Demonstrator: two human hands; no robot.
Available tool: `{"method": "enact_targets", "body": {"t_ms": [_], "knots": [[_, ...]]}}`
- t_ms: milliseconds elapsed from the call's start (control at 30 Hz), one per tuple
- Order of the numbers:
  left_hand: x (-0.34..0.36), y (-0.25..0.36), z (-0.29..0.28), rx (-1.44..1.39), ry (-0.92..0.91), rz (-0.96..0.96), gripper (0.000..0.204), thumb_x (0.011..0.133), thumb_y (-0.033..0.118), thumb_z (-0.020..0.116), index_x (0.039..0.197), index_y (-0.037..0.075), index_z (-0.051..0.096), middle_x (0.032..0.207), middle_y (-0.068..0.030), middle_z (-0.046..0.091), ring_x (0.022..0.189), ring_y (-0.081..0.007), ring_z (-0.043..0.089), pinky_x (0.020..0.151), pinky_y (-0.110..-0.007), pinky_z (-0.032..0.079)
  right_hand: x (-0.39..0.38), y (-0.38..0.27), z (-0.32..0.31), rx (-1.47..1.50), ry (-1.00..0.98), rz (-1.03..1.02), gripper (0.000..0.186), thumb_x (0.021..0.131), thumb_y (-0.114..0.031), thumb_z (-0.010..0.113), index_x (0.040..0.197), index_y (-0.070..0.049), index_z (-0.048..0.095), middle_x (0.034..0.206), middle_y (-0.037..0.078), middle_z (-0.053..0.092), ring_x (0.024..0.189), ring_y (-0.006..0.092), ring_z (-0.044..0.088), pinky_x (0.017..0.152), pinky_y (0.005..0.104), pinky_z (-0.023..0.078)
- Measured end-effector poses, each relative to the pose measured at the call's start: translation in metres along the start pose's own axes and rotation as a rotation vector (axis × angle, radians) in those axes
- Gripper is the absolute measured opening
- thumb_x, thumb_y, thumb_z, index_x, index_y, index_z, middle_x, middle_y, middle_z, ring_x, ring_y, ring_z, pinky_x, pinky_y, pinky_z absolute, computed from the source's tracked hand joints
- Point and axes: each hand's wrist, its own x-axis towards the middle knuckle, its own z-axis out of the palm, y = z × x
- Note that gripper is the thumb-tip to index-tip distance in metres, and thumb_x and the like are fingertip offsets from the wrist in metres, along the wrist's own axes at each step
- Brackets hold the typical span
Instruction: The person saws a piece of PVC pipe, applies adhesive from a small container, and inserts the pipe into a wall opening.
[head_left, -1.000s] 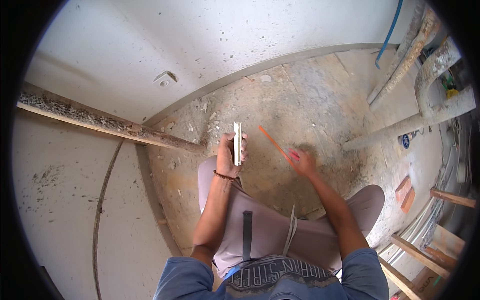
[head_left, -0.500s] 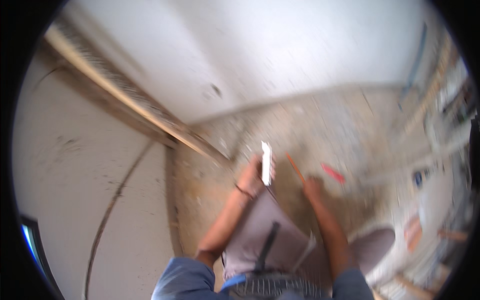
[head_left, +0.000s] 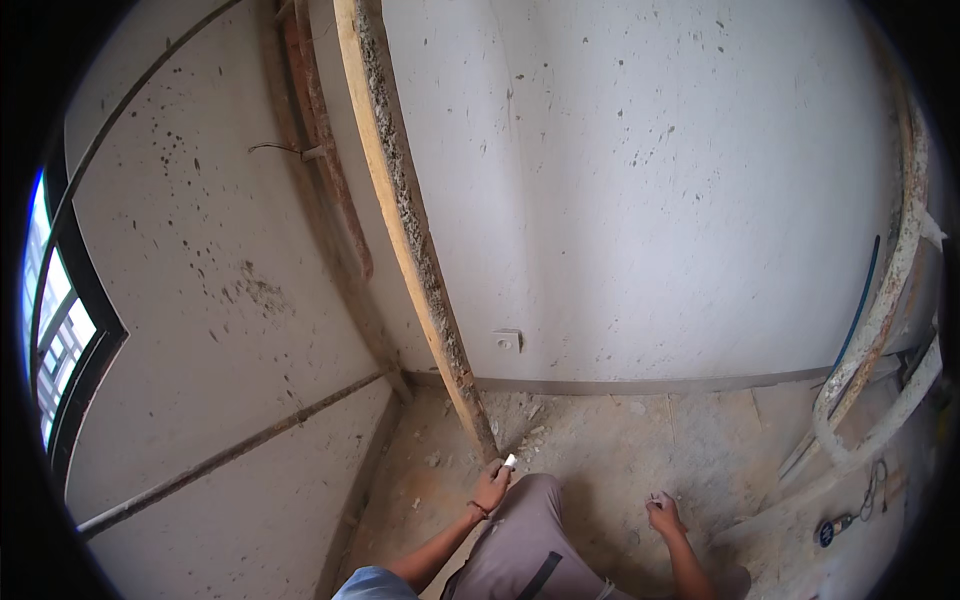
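My left hand (head_left: 490, 485) is closed on a white, slim block (head_left: 510, 461), only its upper end showing. It is beside the lower end of a long timber (head_left: 400, 225), which is crusted with mortar along one side and leans across the corner. My right hand (head_left: 663, 512), low right of centre over the dusty floor, has its fingers curled around something small that I cannot make out. My knee and trouser leg (head_left: 515, 540) are between the two hands.
A white wall (head_left: 640, 200) with a socket (head_left: 508, 341) stands ahead. At left are a side wall (head_left: 180, 330), thin rods and a window (head_left: 60, 310). Mottled poles (head_left: 890, 300) and a blue hose (head_left: 858, 310) are at right, above a dark corded tool (head_left: 830, 530) on the floor (head_left: 600, 430).
The view has tilted up toward the walls, so both hands sit lower in the picture. The orange stick and red object seen earlier near my right hand no longer show.
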Motion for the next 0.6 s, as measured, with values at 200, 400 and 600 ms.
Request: {"method": "enact_targets", "body": {"t_ms": [200,400,600], "knots": [[-0.026,0.039,-0.003,0.491,-0.129,0.122,0.035,0.082,0.039,0.058,0.098,0.009,0.065,0.083,-0.0161,0.067,0.075,-0.0292,0.065,0.067,-0.040,0.049,-0.054,-0.051,-0.006,0.323,-0.056,0.024,0.017,0.094,-0.011,0.044,0.107,-0.007,0.052,0.062,0.002,0.047,0.046,0.0110,0.045,0.042,0.0276,0.041],[-0.062,0.028,0.004,0.516,-0.269,0.166,0.041,0.078,0.041,0.063,0.096,0.004,0.063,0.085,-0.0203,0.065,0.081,-0.0371,0.064,0.070,-0.042,0.049,-0.130,-0.142,0.026,0.317,-0.132,-0.095,0.021,0.099,-0.015,0.039,0.112,-0.005,0.050,0.058,0.000,0.048,0.045,0.0101,0.046,0.041,0.0257,0.038],[-0.048,0.054,0.008,0.427,-0.453,0.205,0.037,0.080,0.038,0.067,0.091,0.003,0.063,0.081,-0.0188,0.064,0.072,-0.0294,0.062,0.066,-0.039,0.047,-0.122,-0.113,0.075,0.169,-0.034,-0.346,0.023,0.098,-0.017,0.043,0.094,-0.001,0.060,0.054,-0.001,0.046,0.045,0.0067,0.042,0.042,0.0252,0.033]]}}
